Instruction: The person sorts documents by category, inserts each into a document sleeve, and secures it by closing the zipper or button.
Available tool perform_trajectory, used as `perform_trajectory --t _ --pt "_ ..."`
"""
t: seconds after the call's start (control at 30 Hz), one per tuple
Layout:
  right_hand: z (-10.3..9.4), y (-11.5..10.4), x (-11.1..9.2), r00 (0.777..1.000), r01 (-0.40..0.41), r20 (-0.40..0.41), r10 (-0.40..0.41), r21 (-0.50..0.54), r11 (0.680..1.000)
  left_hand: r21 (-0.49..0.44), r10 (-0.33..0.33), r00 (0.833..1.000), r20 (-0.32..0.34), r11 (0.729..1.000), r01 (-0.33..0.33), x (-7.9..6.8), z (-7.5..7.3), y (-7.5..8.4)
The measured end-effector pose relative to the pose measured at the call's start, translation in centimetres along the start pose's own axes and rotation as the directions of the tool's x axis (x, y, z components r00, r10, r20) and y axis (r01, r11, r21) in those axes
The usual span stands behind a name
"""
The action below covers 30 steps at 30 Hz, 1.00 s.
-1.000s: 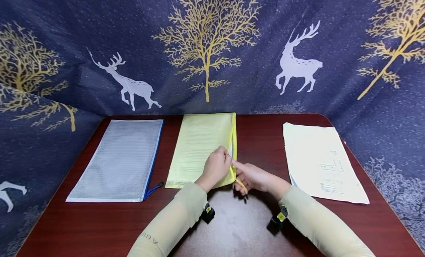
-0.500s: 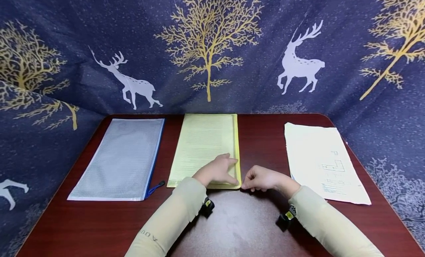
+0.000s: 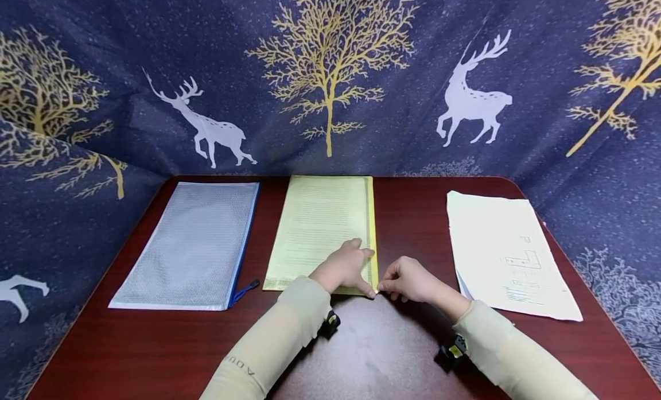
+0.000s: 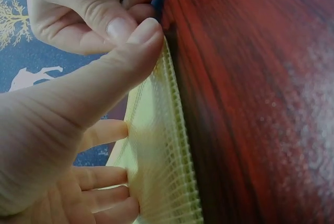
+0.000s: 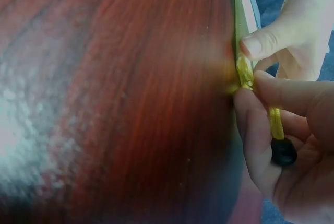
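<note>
A yellow mesh zipper pouch [image 3: 322, 216] lies at the middle of the table, with lined paper showing through it. Its zipper edge runs along the right side and looks closed. My left hand [image 3: 347, 267] rests spread on the pouch's near right part, thumb at the corner. At that same corner, my right hand [image 3: 410, 280] pinches the zipper pull between thumb and index finger. In the right wrist view, the pull's yellow cord [image 5: 276, 124] runs through the palm to a black end [image 5: 283, 152]. The left thumb sits right beside the pinching fingertips.
To the left lies a clear mesh pouch [image 3: 186, 245] with a blue zipper edge and a blue cord pull [image 3: 242, 294]. White sheets [image 3: 496, 233] with a printed drawing lie at the right. A dark blue cloth [image 3: 403, 119] hangs behind the table [image 3: 413, 216].
The zipper edge, gaping a second ago, now lies flat. My left hand has gone from gripping that edge to lying spread; my right hand now pinches at the near corner.
</note>
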State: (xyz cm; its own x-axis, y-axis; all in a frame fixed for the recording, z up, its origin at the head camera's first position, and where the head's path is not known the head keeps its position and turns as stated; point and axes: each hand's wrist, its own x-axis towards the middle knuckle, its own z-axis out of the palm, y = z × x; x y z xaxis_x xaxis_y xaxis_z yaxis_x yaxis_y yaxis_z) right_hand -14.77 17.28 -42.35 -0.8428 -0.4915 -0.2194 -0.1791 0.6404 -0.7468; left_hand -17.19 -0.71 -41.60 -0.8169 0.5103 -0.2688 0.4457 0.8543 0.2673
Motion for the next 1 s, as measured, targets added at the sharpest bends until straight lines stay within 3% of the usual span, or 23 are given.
perform_trajectory --t 0.27,1.0 --pt "0.1 0.5 0.1 0.999 -0.011 -0.032 0.014 0.07 0.998 0.001 -0.007 1.0 -0.014 1.0 0.007 0.2 0.5 -0.1" --pt "0.2 0.6 1.2 0.979 -0.11 -0.145 0.143 0.217 0.97 0.01 -0.01 0.999 -0.049 1.0 0.011 -0.2 0.2 0.2"
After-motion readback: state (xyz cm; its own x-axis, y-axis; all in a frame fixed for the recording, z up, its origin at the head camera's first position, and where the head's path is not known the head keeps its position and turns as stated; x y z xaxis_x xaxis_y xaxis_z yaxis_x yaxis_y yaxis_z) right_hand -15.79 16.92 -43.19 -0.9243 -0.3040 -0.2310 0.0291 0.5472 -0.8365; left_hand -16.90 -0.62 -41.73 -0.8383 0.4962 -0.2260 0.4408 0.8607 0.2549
